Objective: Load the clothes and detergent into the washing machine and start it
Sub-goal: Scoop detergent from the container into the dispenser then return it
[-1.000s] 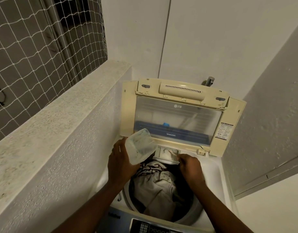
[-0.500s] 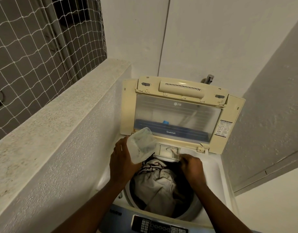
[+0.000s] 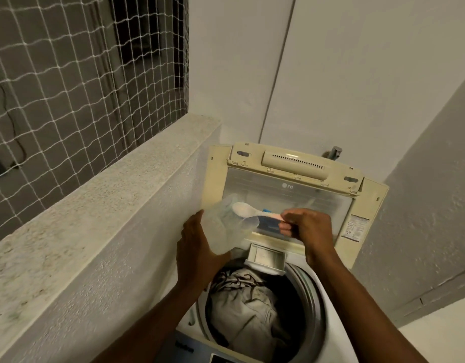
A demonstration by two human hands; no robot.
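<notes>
White top-loading washing machine (image 3: 328, 305) lower centre, cream lid (image 3: 367, 205) up, beige clothes (image 3: 247, 307) in drum. Left hand (image 3: 197, 255), centre frame, cups a tilted clear plastic detergent container (image 3: 227, 227) from below. Right hand (image 3: 308, 227), wrist bent, pinches a white plastic spoon (image 3: 248, 210), its bowl at the container mouth. Open detergent drawer (image 3: 266, 258) just below both.
</notes>
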